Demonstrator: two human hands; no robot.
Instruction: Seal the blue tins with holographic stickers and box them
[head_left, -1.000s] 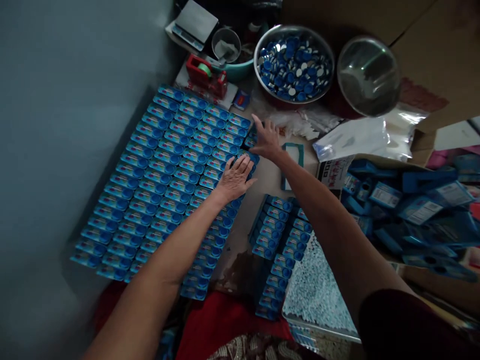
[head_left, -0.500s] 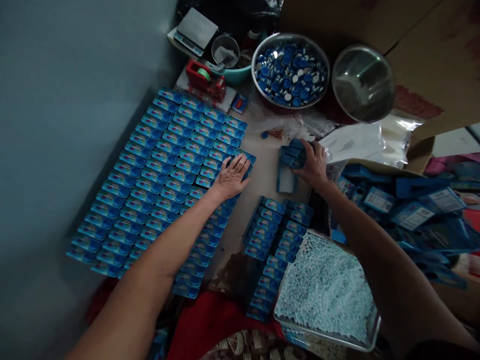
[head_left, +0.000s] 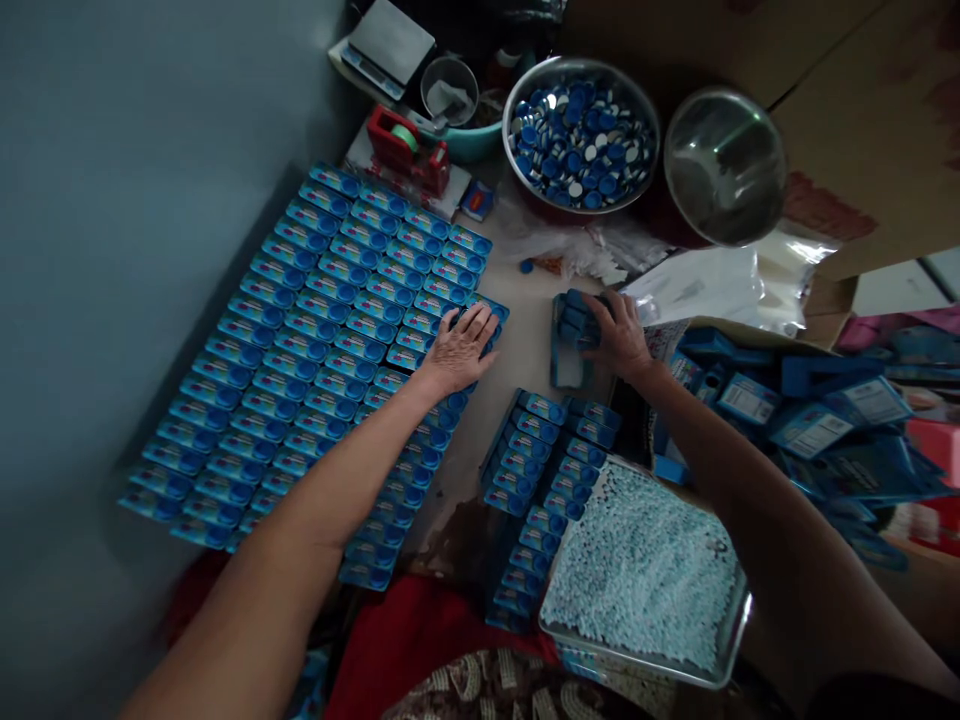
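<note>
My left hand (head_left: 459, 350) lies with fingers spread on the right edge of a large block of blue boxes (head_left: 330, 300), set in tight rows. At the right, my right hand (head_left: 621, 335) is curled round small blue pieces (head_left: 576, 315) at the back of an open blue holder (head_left: 568, 365); its fingertips partly hide them. Nearer my body, two shorter rows of the same blue boxes (head_left: 529, 450) stand beside a metal tray (head_left: 724, 675) filled with pale blue-white granules (head_left: 641, 565).
Behind are a steel bowl (head_left: 510, 130) of blue and white caps, another steel bowl (head_left: 724, 165), a red tape dispenser (head_left: 409, 150) and a scale (head_left: 390, 45). Clear plastic bags (head_left: 697, 285) lie back right, near a carton of blue packages (head_left: 817, 420).
My right hand has shifted slightly left and down, and the small blue pieces sit lower against the holder. My left hand stays on the boxes. The whole view has shifted slightly.
</note>
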